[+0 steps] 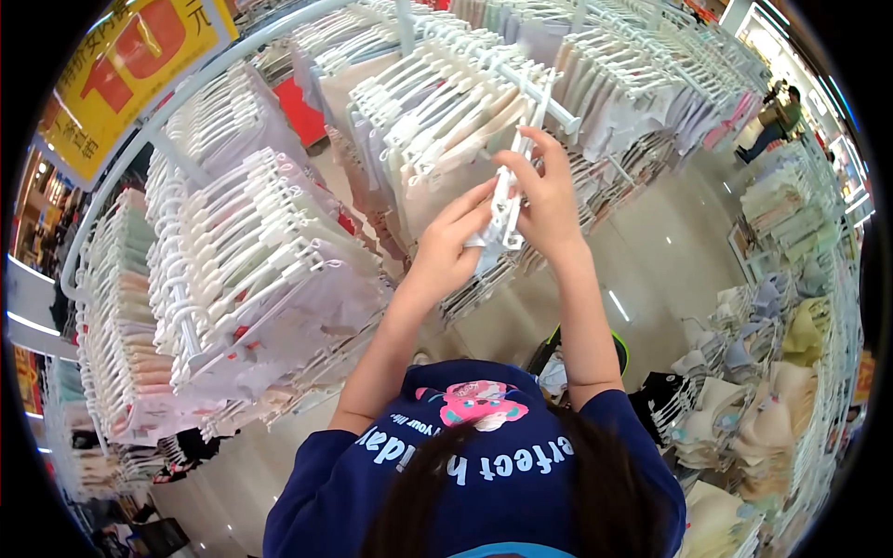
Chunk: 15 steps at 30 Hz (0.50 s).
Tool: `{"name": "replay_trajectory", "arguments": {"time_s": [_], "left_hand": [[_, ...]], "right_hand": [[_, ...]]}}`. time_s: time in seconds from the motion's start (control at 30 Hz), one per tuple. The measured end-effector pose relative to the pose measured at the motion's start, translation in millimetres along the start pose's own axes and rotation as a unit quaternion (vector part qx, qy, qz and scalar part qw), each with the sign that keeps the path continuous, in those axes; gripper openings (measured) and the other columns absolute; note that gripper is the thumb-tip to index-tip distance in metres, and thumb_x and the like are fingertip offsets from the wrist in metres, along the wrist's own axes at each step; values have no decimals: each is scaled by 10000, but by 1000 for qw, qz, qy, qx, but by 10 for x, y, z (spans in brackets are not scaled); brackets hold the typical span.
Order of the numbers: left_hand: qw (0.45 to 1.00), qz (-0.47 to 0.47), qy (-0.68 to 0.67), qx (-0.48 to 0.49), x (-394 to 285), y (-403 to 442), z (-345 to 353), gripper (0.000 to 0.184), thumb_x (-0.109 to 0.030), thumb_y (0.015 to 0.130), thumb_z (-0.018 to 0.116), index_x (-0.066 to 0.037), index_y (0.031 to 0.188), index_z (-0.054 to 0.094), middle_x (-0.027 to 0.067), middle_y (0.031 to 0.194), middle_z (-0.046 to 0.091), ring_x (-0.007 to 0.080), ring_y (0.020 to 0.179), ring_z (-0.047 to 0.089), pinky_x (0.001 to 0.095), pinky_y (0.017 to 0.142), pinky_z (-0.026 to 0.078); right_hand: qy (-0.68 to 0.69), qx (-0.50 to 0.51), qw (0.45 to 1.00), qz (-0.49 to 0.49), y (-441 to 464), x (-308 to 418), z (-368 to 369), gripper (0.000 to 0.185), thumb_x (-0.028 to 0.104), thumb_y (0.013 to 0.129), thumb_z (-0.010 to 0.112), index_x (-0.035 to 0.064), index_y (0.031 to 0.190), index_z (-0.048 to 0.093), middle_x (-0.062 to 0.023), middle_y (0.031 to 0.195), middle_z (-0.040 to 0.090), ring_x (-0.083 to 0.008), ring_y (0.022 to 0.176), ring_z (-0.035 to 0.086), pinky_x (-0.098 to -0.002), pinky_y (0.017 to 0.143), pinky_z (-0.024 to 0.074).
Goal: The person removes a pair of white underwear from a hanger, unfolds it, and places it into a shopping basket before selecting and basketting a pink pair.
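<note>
In front of my chest I hold a small bundle of white plastic hangers (510,206). My right hand (551,200) is closed around the bundle from the right, its fingers bent over the upper part. At the lower left of the bundle, my left hand (451,244) pinches it, fingers pressed together. A little pale cloth shows below the hangers, mostly hidden. Just beyond my hands, a row of pale underwear on white hangers (445,112) hangs from a metal rail (558,113), whose end points toward me.
More hanging garments (270,246) fill the racks on the left, under a yellow price sign (130,70). Bras (772,418) hang on a rack at the right. Tiled floor (665,246) runs between the racks. A person (781,121) is far back at the right.
</note>
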<state>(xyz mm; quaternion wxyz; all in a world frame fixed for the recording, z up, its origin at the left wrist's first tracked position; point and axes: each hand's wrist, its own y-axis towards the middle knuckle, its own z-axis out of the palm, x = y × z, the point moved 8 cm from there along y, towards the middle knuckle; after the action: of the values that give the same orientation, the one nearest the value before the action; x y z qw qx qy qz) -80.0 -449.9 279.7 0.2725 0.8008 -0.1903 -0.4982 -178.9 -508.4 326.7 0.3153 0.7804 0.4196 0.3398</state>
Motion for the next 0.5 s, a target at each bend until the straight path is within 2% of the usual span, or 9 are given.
{"name": "replay_trajectory", "arguments": {"time_s": [0.03, 0.13, 0.17, 0.27, 0.3, 0.37, 0.43, 0.5], "left_hand": [[998, -10, -15, 56, -12, 12, 18, 490, 2, 709, 555, -47, 1195, 520, 176, 1358, 365, 318, 1238, 378, 368, 1002, 319], [996, -44, 2, 79, 20, -16, -104, 632, -148, 719, 665, -130, 1306, 434, 157, 1436, 215, 327, 1313, 236, 415, 1049, 243], [994, -54, 13, 94, 82, -28, -156, 751, -237, 705, 711, -189, 1365, 355, 147, 1457, 126, 328, 1336, 148, 440, 1068, 195], [994, -69, 65, 46, 263, -4, -335, 752, -221, 701, 715, -126, 1358, 363, 131, 1452, 152, 289, 1338, 164, 406, 1068, 189], [994, -60, 94, 13, 285, 22, -390, 692, -203, 723, 695, -139, 1338, 384, 166, 1422, 198, 330, 1317, 192, 422, 1061, 216], [989, -40, 140, -26, 353, 74, -468, 631, -179, 739, 675, -115, 1309, 412, 172, 1395, 241, 338, 1295, 228, 416, 1048, 236], [979, -22, 187, -72, 274, 108, -527, 515, -123, 768, 629, -75, 1253, 462, 179, 1334, 326, 350, 1245, 304, 411, 1015, 276], [972, -16, 219, -89, 278, 109, -551, 501, -111, 770, 621, -67, 1245, 469, 176, 1323, 342, 348, 1230, 327, 413, 1005, 289]], "right_hand": [[-10, 5, 1000, -14, 33, 57, -40, 383, -51, 603, 619, 102, 951, 570, -119, 1204, 450, -259, 884, 490, -328, 697, 436], [-41, 47, 998, -14, 73, 55, -58, 342, 31, 615, 650, 111, 930, 542, -114, 1169, 469, -299, 893, 500, -377, 741, 456], [-50, 63, 997, -7, 64, 44, -78, 336, 11, 624, 632, 103, 929, 522, -108, 1179, 464, -297, 905, 497, -380, 741, 456], [-49, 90, 994, 49, -4, -44, -113, 324, -9, 635, 613, 104, 924, 519, -104, 1189, 458, -297, 928, 495, -378, 746, 456], [-22, 106, 991, 83, -16, -68, -138, 322, 2, 660, 602, 106, 954, 522, -102, 1190, 453, -292, 949, 493, -365, 756, 456], [61, 105, 972, 201, -78, -143, -190, 321, 65, 700, 594, 96, 1011, 523, -109, 1160, 468, -287, 949, 493, -353, 777, 442], [147, 62, 923, 350, -135, -245, -227, 388, 212, 771, 560, 63, 1124, 500, -126, 1093, 497, -272, 940, 492, -333, 817, 411], [146, 55, 914, 374, -153, -227, -268, 411, 243, 779, 548, 49, 1137, 495, -133, 1075, 504, -270, 934, 494, -331, 826, 402]]}}
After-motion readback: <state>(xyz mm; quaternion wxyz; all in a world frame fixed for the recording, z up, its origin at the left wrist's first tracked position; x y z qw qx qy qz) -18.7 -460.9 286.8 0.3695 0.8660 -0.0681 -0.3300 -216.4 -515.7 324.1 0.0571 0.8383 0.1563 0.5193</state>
